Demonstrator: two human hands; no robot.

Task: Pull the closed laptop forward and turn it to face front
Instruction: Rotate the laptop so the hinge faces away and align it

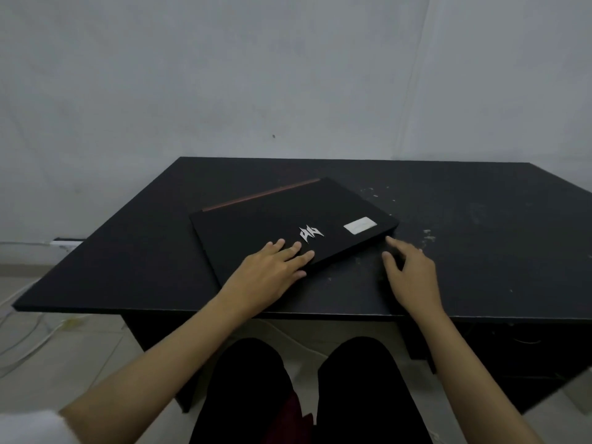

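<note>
A closed black laptop point(272, 219) lies on the black desk point(480, 251), skewed so that its red-trimmed rear edge points to the back left. Its lid carries a silver logo and a pale sticker. My left hand point(272, 267) rests flat on the lid near the laptop's front edge, fingers spread. My right hand point(413, 274) hovers over the desk just right of the laptop's near right corner, fingers apart, one fingertip close to or touching that corner.
Pale scuffs and specks mark the desk top to the right of the laptop. A grey wall point(288, 75) stands right behind the desk. White cables point(35, 341) lie on the tiled floor at the left. My knees sit below the desk's front edge.
</note>
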